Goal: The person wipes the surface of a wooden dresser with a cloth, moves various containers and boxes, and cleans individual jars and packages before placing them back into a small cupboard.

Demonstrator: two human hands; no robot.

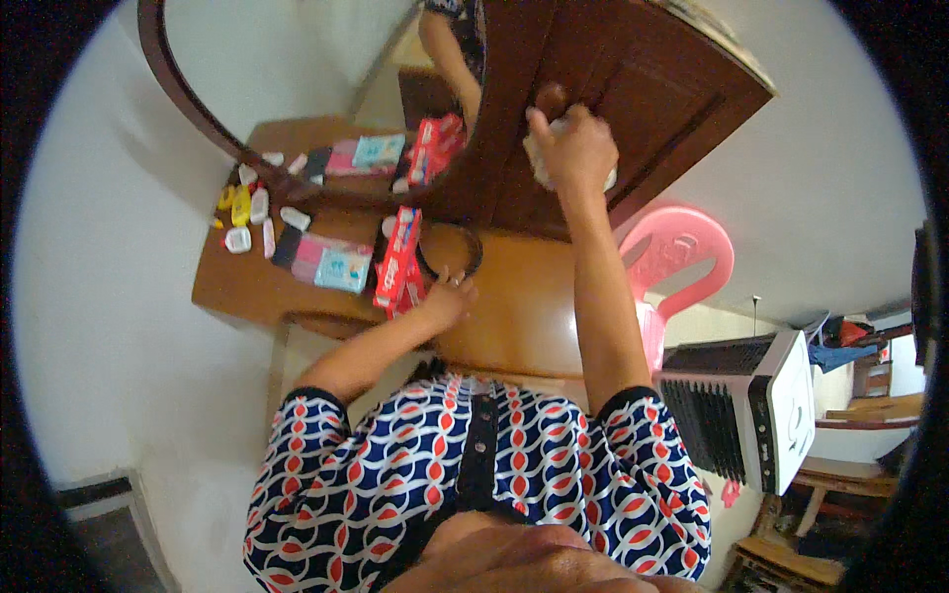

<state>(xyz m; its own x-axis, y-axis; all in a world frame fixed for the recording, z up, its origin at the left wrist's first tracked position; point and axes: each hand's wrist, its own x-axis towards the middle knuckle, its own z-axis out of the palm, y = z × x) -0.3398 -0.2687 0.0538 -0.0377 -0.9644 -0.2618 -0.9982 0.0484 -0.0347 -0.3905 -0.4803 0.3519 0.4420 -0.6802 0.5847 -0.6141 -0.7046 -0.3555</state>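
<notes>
My right hand (586,148) presses a pale cloth (539,164) against the dark brown wooden door panel (660,111) of the dresser. Most of the cloth is hidden under the hand, which is slightly blurred. Down on the wooden dresser top (526,296), my left hand (451,298) rests beside a dark round band (480,256), its fingers at the band's near edge. Whether those fingers grip the band is unclear. Red toothpaste boxes (399,259) lie just left of that hand. An oval mirror (311,81) in a dark frame stands behind, reflecting the boxes and an arm.
Farther left on the top are a light blue packet (344,268), a yellow bottle (241,205) and several small white bottles (238,239). A pink plastic chair (693,222) stands at the right, near a white and black air cooler (771,415). A white wall (96,259) borders the left.
</notes>
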